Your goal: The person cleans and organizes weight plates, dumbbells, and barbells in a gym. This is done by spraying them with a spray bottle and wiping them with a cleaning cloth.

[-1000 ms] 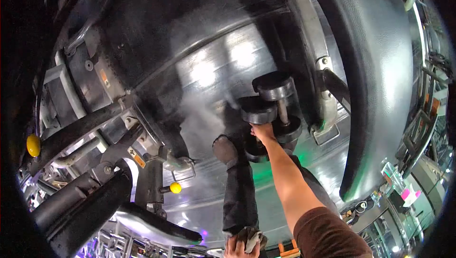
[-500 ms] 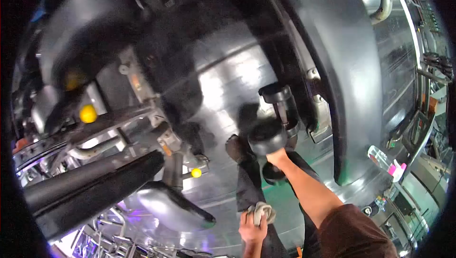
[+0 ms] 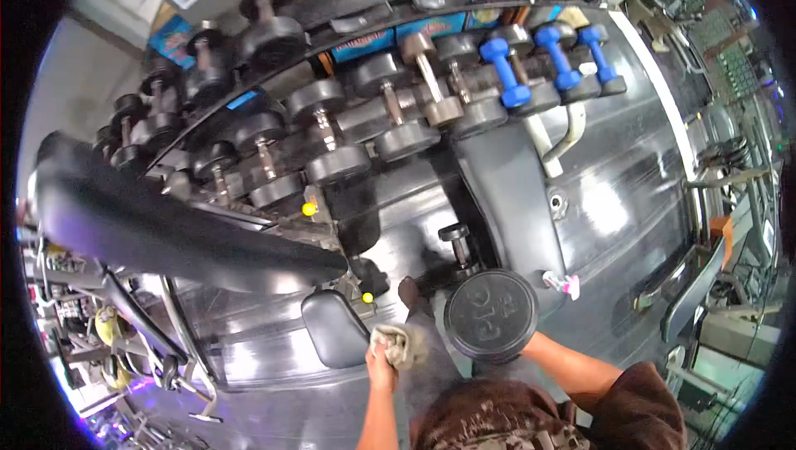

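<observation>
Steadying black dumbbell (image 3: pixel 491 316) called for firm wrist; right hand (image 3: pixel 533 344) gripped it above floor (image 3: pixel 269 355), fingers hidden behind round end. Left hand (image 3: pixel 379 369) clenched cloth (image 3: pixel 401 345), best kept clear of weight.

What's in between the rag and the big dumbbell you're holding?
In the head view, a leg in dark trousers shows between the rag in the left hand and the big dumbbell.

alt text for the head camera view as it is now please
In a gym, the right hand, mostly hidden, holds a large black dumbbell end-on, while the left hand grips a crumpled cloth. Beyond, a rack holds black and blue dumbbells; another dumbbell is on the floor.
</observation>
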Demonstrator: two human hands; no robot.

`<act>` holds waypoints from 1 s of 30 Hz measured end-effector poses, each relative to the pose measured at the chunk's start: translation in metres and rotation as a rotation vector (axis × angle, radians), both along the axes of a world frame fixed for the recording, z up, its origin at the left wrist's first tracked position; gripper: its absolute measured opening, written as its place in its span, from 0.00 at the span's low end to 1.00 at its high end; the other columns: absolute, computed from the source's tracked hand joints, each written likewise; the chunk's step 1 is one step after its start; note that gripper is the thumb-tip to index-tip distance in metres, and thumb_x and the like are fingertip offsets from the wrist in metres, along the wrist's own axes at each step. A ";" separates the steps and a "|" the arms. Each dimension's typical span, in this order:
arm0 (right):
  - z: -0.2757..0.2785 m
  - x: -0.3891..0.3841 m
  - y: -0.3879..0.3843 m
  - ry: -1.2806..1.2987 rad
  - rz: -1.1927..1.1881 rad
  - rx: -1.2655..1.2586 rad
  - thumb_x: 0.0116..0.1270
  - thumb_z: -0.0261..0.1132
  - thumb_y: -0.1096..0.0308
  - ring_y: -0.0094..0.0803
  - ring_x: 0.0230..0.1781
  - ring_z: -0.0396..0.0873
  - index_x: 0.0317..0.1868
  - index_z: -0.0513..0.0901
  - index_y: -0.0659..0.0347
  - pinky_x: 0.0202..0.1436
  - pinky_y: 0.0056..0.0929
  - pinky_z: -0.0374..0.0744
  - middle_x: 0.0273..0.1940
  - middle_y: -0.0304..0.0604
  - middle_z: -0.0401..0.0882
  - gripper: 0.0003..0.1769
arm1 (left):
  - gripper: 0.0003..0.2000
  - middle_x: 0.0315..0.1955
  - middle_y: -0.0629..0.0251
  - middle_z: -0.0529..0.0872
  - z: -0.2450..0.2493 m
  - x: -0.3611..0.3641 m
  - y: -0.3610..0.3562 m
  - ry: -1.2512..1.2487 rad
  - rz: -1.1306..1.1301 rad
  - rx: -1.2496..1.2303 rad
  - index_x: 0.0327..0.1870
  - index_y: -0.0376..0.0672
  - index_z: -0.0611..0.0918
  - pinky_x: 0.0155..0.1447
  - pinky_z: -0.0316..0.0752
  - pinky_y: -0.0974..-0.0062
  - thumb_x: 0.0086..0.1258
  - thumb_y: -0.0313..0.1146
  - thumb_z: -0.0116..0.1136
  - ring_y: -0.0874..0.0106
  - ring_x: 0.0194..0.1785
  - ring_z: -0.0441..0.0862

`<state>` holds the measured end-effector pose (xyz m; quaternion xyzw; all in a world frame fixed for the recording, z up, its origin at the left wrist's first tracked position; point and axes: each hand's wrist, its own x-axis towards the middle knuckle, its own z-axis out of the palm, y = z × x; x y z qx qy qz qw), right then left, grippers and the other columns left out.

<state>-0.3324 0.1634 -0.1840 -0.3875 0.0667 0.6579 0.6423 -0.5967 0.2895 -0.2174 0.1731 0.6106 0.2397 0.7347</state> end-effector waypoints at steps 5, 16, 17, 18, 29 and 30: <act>0.126 0.003 0.007 -0.492 0.203 0.193 0.75 0.59 0.56 0.37 0.65 0.76 0.69 0.73 0.57 0.72 0.40 0.73 0.66 0.44 0.75 0.26 | 0.31 0.56 0.54 0.81 0.186 0.035 0.051 -0.345 -0.040 0.481 0.64 0.32 0.72 0.58 0.82 0.58 0.77 0.54 0.56 0.62 0.57 0.81; 0.153 -0.053 0.050 -1.352 0.740 0.392 0.70 0.65 0.62 0.36 0.63 0.78 0.67 0.74 0.57 0.71 0.37 0.73 0.62 0.42 0.79 0.26 | 0.23 0.53 0.69 0.83 0.312 0.024 0.005 0.071 -1.128 1.910 0.51 0.61 0.88 0.59 0.70 0.57 0.50 0.42 0.77 0.56 0.54 0.76; 0.132 -0.055 0.050 -1.340 0.707 0.442 0.69 0.66 0.61 0.37 0.63 0.77 0.66 0.75 0.57 0.71 0.38 0.72 0.62 0.43 0.79 0.27 | 0.22 0.52 0.70 0.83 0.310 0.027 0.006 0.105 -1.061 1.923 0.50 0.61 0.88 0.58 0.70 0.57 0.50 0.42 0.77 0.57 0.53 0.76; 0.109 -0.057 0.050 -1.324 0.681 0.497 0.68 0.67 0.60 0.37 0.63 0.77 0.66 0.76 0.57 0.71 0.38 0.72 0.62 0.43 0.79 0.27 | 0.22 0.50 0.72 0.83 0.303 0.028 0.009 0.139 -1.006 1.920 0.49 0.61 0.88 0.58 0.70 0.58 0.49 0.43 0.77 0.58 0.51 0.77; 0.145 -0.103 0.067 -1.521 1.050 0.182 0.58 0.74 0.50 0.42 0.67 0.75 0.67 0.77 0.54 0.71 0.39 0.71 0.65 0.48 0.78 0.38 | 0.09 0.45 0.57 0.86 0.242 -0.031 0.122 -0.029 -0.526 0.823 0.47 0.45 0.90 0.57 0.78 0.64 0.69 0.33 0.67 0.63 0.52 0.84; 0.146 -0.105 0.071 -1.512 1.112 0.152 0.58 0.73 0.49 0.43 0.67 0.75 0.66 0.78 0.51 0.70 0.39 0.72 0.65 0.48 0.78 0.37 | 0.10 0.46 0.58 0.86 0.256 -0.033 0.112 -0.089 -0.620 0.968 0.46 0.45 0.90 0.57 0.78 0.63 0.68 0.35 0.68 0.62 0.52 0.83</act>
